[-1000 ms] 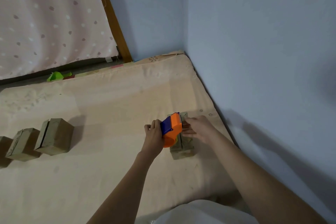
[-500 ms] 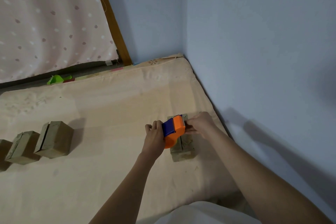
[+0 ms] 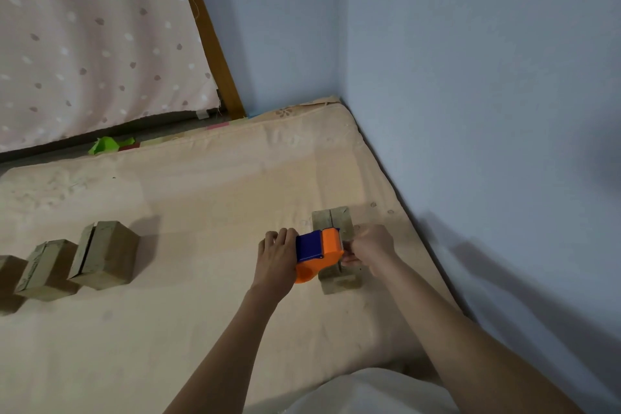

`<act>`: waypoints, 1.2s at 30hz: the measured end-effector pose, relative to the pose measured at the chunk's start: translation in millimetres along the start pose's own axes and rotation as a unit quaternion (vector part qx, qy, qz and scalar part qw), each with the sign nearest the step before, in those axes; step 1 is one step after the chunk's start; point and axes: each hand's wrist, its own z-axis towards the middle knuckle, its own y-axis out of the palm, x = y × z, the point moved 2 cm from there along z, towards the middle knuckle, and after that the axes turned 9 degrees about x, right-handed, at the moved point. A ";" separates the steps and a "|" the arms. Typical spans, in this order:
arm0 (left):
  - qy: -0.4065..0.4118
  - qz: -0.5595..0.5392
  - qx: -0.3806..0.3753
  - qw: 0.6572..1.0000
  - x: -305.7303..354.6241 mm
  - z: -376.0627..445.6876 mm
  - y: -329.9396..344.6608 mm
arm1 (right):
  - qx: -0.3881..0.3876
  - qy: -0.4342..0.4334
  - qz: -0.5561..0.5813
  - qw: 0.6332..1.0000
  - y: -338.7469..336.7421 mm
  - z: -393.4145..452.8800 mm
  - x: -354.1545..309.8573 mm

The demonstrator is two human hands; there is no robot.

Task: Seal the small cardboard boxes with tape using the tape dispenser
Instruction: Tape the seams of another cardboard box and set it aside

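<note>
Orange-and-blue tape dispenser (image 3: 317,254) sits over the box (image 3: 331,222) at my 1 o'clock; my left hand (image 3: 277,260) grips its body, my right hand (image 3: 371,245) pinches at its front edge. Three more boxes (image 3: 104,254) wait at 9 o'clock on the mattress (image 3: 201,212).

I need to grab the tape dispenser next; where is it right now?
In the head view, the orange and blue tape dispenser sits right of centre, gripped by the left hand over the small cardboard box nearest the blue wall.
</note>
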 end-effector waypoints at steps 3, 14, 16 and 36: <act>-0.010 -0.039 -0.015 0.999 -5.0 -8.2 8.2 | 0.009 -0.003 -0.021 1.000 2.2 -3.2 7.0; -0.019 -0.057 -0.038 0.997 -9.7 -18.5 22.6 | 0.016 0.011 -0.012 1.000 -1.2 -2.5 21.9; -0.031 -0.043 -0.036 0.998 -21.9 -20.8 22.4 | 0.031 0.001 0.004 0.999 -14.2 5.4 25.2; -0.056 0.018 -0.053 0.997 -53.5 -33.4 43.3 | 0.041 -0.018 0.009 0.999 -23.3 21.1 42.7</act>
